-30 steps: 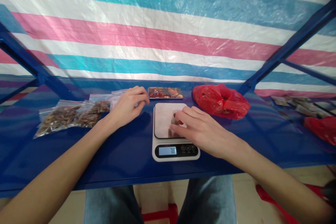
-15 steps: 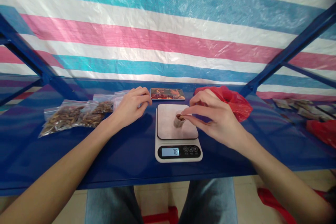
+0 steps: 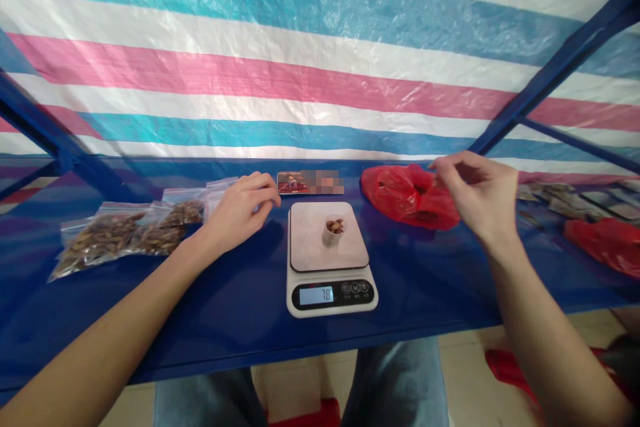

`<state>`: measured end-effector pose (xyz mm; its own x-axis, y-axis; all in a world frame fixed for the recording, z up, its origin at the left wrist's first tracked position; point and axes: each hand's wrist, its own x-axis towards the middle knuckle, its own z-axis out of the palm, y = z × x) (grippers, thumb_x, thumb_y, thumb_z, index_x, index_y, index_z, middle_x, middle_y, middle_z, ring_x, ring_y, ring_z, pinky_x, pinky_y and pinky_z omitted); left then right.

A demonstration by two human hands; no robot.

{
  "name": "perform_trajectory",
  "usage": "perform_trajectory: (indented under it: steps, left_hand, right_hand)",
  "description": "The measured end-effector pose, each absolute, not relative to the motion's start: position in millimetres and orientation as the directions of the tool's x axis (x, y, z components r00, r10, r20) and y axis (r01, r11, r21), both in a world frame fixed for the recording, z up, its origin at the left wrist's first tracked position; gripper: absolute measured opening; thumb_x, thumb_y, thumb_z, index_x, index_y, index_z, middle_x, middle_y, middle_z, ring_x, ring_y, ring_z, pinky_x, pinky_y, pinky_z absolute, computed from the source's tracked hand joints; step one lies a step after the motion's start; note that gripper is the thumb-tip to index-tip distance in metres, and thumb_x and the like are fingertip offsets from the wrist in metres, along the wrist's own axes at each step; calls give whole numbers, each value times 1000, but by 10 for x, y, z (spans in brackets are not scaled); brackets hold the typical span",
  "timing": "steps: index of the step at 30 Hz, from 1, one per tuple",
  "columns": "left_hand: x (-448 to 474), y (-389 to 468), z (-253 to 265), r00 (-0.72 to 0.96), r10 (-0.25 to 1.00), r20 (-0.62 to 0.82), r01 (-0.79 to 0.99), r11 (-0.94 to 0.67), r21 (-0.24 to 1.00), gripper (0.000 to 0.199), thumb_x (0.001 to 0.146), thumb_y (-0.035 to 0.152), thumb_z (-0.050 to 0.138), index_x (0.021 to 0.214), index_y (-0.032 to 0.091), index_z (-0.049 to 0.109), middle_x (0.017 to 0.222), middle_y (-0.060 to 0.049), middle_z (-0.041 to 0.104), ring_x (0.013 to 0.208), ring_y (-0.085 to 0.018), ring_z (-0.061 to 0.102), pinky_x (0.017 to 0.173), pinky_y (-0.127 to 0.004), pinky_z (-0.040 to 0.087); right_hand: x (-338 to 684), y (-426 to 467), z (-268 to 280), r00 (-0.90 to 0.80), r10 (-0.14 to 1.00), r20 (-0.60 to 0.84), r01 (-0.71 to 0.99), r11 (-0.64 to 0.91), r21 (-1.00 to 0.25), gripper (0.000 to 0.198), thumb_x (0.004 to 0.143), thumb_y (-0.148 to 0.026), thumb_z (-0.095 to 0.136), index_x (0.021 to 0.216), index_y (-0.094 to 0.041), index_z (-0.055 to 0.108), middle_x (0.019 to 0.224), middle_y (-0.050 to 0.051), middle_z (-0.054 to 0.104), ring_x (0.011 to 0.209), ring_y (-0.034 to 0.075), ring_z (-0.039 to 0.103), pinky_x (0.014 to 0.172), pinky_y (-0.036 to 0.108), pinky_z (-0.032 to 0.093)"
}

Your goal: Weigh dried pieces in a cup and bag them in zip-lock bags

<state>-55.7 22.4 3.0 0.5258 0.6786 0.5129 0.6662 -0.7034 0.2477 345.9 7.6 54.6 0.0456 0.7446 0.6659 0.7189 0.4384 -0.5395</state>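
A white digital scale (image 3: 329, 293) stands in front of me, its display reading 7.8. On its plate sits a small pale cup (image 3: 332, 237) filled with brown dried pieces. My left hand (image 3: 246, 207) rests on the blue table left of the scale, fingers loosely curled, thumb a little apart, holding nothing visible. Beside it lie empty clear zip bags (image 3: 214, 199). To the right, my right hand (image 3: 483, 197) is at the red plastic bag (image 3: 400, 193), with thumb and fingertips pinched at its upper right edge. Dark contents show in the bag's opening.
Filled zip bags (image 3: 103, 240) of brown pieces lie at the left. A phone (image 3: 295, 183) showing a picture stands behind the scale. Blue metal frame bars (image 3: 540, 100) rise at both sides before a striped sheet (image 3: 300, 73). Another red bag (image 3: 607, 243) lies far right.
My right hand has left the cup on the scale and moved right to the red plastic bag. My left hand stays by the phone. The reading is still 7.8.
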Motion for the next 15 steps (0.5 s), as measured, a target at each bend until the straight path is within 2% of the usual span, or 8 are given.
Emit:
perform_trajectory:
  steps: [1, 2, 4, 7, 9, 11, 13, 15]
  left_hand:
    - [-551, 229, 23, 530, 674, 515, 662, -708, 245, 31, 98, 11, 44, 85, 19, 72, 96, -7, 70, 91, -22, 62, 83, -37, 49]
    - [-546, 233, 16, 533, 668, 519, 658, -713, 243, 31, 98, 12, 44, 85, 19, 72, 96, -7, 71, 90, -22, 62, 83, -37, 49]
    - [-541, 239, 6, 534, 660, 530, 650, -720, 242, 31, 98, 12, 44, 84, 19, 71, 95, -6, 71, 89, -21, 63, 82, -37, 49]
    - [-549, 240, 5, 514, 673, 532, 657, -708, 260, 31, 98, 13, 45, 83, 20, 71, 95, -5, 72, 91, -21, 64, 83, -36, 50]
    - [-560, 238, 10, 502, 683, 530, 664, -698, 270, 31, 98, 14, 45, 83, 20, 71, 95, -5, 72, 92, -21, 64, 85, -36, 51]
    - [-570, 235, 17, 496, 685, 534, 665, -695, 275, 31, 98, 14, 45, 83, 20, 72, 95, -5, 72, 92, -21, 65, 87, -36, 51]
    - [-574, 234, 20, 497, 683, 536, 662, -697, 274, 31, 98, 14, 44, 84, 20, 72, 96, -5, 72, 92, -21, 65, 87, -36, 51]
    - [-571, 233, 19, 504, 677, 536, 658, -703, 269, 31, 98, 14, 44, 84, 20, 72, 95, -5, 72, 91, -21, 65, 85, -36, 50]
  right_hand:
    - [3595, 100, 482, 111, 759, 641, 715, 387, -582, 26, 99, -37, 67, 79, -21, 73, 68, 6, 71, 62, 21, 67, 66, 36, 53]
    - [3709, 121, 406, 102, 805, 584, 714, 350, -606, 26, 98, -39, 67, 82, -21, 75, 70, 7, 74, 64, 22, 70, 66, 36, 55]
    - [3861, 154, 249, -32, 867, 498, 757, 346, -554, 24, 95, -40, 66, 86, -21, 78, 80, 8, 80, 70, 25, 75, 69, 37, 60]
    - [3959, 170, 94, -334, 853, 401, 816, 474, -330, 21, 94, -35, 66, 101, -20, 80, 101, 12, 83, 88, 29, 79, 83, 42, 63]
    - [4019, 163, 85, -459, 814, 357, 828, 537, -161, 23, 95, -30, 65, 110, -20, 79, 113, 15, 81, 103, 32, 77, 95, 47, 60]
    - [4109, 148, 138, -503, 802, 321, 846, 533, -6, 26, 98, -25, 60, 115, -18, 78, 118, 17, 79, 110, 33, 73, 99, 49, 57]
    - [4195, 123, 219, -503, 821, 270, 864, 485, 136, 28, 98, -17, 54, 113, -16, 78, 113, 17, 78, 105, 33, 70, 93, 46, 56]
    - [4213, 88, 297, -470, 853, 226, 869, 404, 284, 28, 94, -9, 52, 103, -15, 78, 105, 17, 76, 98, 32, 67, 85, 44, 54]
